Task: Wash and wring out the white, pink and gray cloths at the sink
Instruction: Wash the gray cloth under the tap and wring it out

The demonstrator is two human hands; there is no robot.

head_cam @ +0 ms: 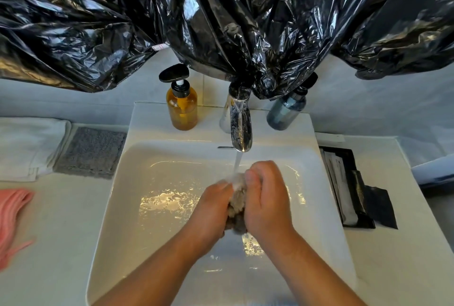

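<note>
Right hand fingers curled, thumb on top, gripping a bunched wet grayish cloth; left hand clamps the same wad from the other side, its fingertips mostly hidden behind the knuckles. The cloth sits squeezed between both palms, its top end poking out just under the water stream from the chrome faucet, its lower end hanging below the hands above the sink basin. The basin floor is wet and puddled. Looks like a rinse or scrub step rather than wringing: the tap is running and no clear twist shows. On the counter to the left, well apart from the hands: a folded white cloth, a gray terry cloth just beside it, and a pink cloth nearer the edge. All three look dry and untouched, so probably most of the task is left; can't tell whether the held wad or the flat one is the task's gray. Behind the basin stand an amber pump bottle and a blue-gray bottle; black plastic sheeting hangs above, and a black tray sits at right.
</note>
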